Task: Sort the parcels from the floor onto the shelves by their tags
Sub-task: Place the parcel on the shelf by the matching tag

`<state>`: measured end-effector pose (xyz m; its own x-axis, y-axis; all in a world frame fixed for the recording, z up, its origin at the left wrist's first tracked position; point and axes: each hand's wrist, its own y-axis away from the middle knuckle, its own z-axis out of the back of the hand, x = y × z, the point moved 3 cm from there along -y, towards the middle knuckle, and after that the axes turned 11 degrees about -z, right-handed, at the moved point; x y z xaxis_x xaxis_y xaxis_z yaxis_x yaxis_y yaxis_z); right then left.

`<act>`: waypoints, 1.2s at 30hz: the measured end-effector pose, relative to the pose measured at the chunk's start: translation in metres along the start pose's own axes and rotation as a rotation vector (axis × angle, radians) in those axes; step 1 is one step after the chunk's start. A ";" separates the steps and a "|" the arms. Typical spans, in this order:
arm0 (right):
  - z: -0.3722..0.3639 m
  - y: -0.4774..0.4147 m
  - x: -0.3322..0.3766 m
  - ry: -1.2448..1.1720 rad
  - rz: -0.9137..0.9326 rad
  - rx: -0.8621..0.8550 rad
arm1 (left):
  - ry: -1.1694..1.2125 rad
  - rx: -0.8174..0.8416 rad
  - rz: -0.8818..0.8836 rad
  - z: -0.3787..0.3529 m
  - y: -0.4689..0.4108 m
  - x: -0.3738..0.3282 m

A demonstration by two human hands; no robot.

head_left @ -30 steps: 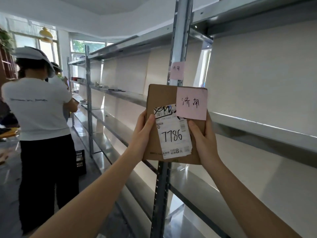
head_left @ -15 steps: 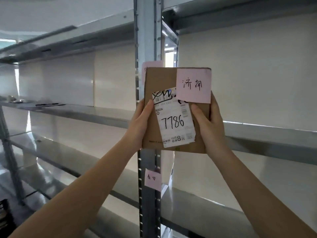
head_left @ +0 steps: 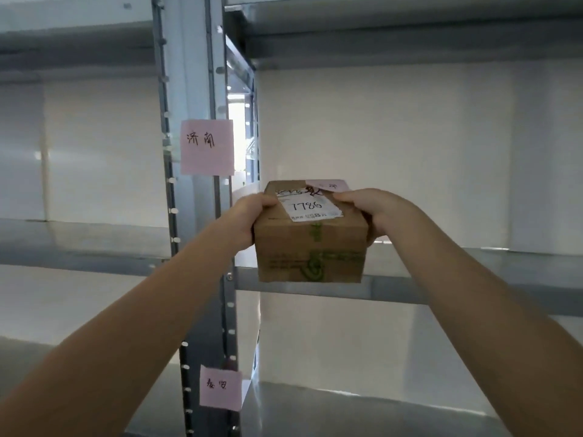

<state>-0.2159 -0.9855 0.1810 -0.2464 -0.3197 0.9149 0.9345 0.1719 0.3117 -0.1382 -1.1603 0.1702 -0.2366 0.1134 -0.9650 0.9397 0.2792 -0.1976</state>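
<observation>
Single head view, close, level, facing the shelf upright.

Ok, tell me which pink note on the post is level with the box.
The upper note, just above and left of the box both hands hold. The lower note sits a shelf level below.

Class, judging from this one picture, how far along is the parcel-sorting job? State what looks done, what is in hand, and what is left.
Done: nothing visibly shelved; the shelf beside the upper pink tag shows no other parcels. In hand: the left hand and right hand grip the cardboard parcel marked 7786 at that shelf's front edge; whether it rests there is unclear. Left: releasing it. The floor is out of view.
</observation>
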 end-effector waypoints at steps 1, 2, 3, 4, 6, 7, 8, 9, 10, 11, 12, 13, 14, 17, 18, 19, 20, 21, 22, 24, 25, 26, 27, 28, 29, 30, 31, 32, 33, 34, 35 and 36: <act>0.000 -0.005 0.000 0.067 -0.020 -0.001 | -0.001 -0.019 0.033 0.003 -0.003 0.003; 0.000 -0.009 -0.001 0.106 -0.026 0.001 | 0.001 -0.036 0.047 0.005 -0.006 0.005; 0.000 -0.013 -0.002 0.121 -0.028 0.006 | 0.005 -0.051 0.049 0.005 -0.009 0.006; -0.001 -0.016 -0.003 0.126 -0.026 0.009 | 0.011 -0.062 0.035 0.005 -0.011 0.006; 0.000 -0.017 -0.005 0.144 -0.016 0.000 | -0.004 -0.076 -0.022 0.003 -0.016 0.005; 0.001 -0.015 -0.005 0.171 -0.009 -0.025 | -0.035 -0.072 -0.069 0.002 -0.018 0.004; 0.002 -0.011 -0.005 0.201 0.019 -0.071 | -0.088 -0.063 -0.137 0.002 -0.021 0.002; 0.005 -0.005 -0.002 0.221 0.088 -0.146 | -0.148 -0.057 -0.217 0.002 -0.024 0.000; 0.007 0.003 0.003 0.225 0.208 -0.243 | -0.207 -0.053 -0.296 0.002 -0.025 -0.003; 0.009 0.012 0.009 0.239 0.372 -0.339 | -0.261 -0.044 -0.362 0.002 -0.024 -0.006; 0.007 0.025 0.013 0.281 0.544 -0.405 | -0.307 -0.017 -0.410 0.002 -0.023 -0.008; 0.001 0.039 0.016 0.337 0.678 -0.402 | -0.344 0.020 -0.435 0.001 -0.022 -0.008; -0.010 0.054 0.015 0.422 0.756 -0.348 | -0.368 0.056 -0.435 0.001 -0.023 -0.007; -0.053 0.078 -0.003 0.857 0.769 -0.258 | -0.413 0.120 -0.296 0.001 -0.025 -0.003; -0.065 0.080 -0.009 0.978 0.787 -0.332 | -0.449 0.128 -0.257 0.001 -0.023 -0.004; -0.071 0.080 -0.013 1.044 0.825 -0.442 | -0.503 0.135 -0.250 0.000 -0.021 -0.005; -0.073 0.081 -0.016 1.054 0.857 -0.542 | -0.560 0.140 -0.265 -0.001 -0.019 -0.006; -0.072 0.081 -0.018 1.031 0.870 -0.605 | -0.625 0.150 -0.294 -0.001 -0.019 -0.008; -0.068 0.080 -0.020 1.007 0.868 -0.642 | -0.699 0.162 -0.324 -0.001 -0.017 -0.010; -0.058 0.080 -0.023 1.001 0.848 -0.678 | -0.829 0.198 -0.381 -0.004 -0.008 -0.014; -0.053 0.079 -0.024 1.016 0.839 -0.696 | -0.862 0.240 -0.421 -0.007 -0.004 -0.016; -0.047 0.079 -0.025 1.026 0.832 -0.715 | -0.901 0.288 -0.462 -0.012 0.001 -0.017; -0.040 0.079 -0.026 1.025 0.825 -0.730 | -0.956 0.332 -0.499 -0.017 0.006 -0.016; -0.033 0.079 -0.026 1.018 0.811 -0.727 | -1.016 0.349 -0.540 -0.021 0.011 -0.016; -0.024 0.077 -0.026 1.005 0.794 -0.699 | -1.075 0.353 -0.584 -0.022 0.013 -0.015; -0.016 0.076 -0.027 0.997 0.781 -0.655 | -1.131 0.347 -0.635 -0.020 0.014 -0.015; -0.008 0.073 -0.028 0.992 0.774 -0.604 | -1.186 0.337 -0.680 -0.017 0.012 -0.014; 0.000 0.070 -0.030 0.985 0.769 -0.550 | -1.231 0.341 -0.721 -0.014 0.011 -0.014; 0.007 0.067 -0.033 0.968 0.767 -0.499 | -1.253 0.356 -0.752 -0.011 0.008 -0.014; 0.013 0.063 -0.035 0.942 0.765 -0.460 | -1.259 0.366 -0.781 -0.010 0.006 -0.013; 0.019 0.059 -0.037 0.909 0.765 -0.442 | -1.284 0.370 -0.806 -0.010 0.005 -0.012; 0.023 0.054 -0.038 0.882 0.767 -0.446 | -1.339 0.363 -0.828 -0.010 0.002 -0.009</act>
<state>-0.1625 -0.9424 0.1693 0.4941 -0.8214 0.2850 0.8091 0.3145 -0.4964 -0.1369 -1.1515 0.1802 -0.4908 -0.8712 0.0101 0.7224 -0.4134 -0.5543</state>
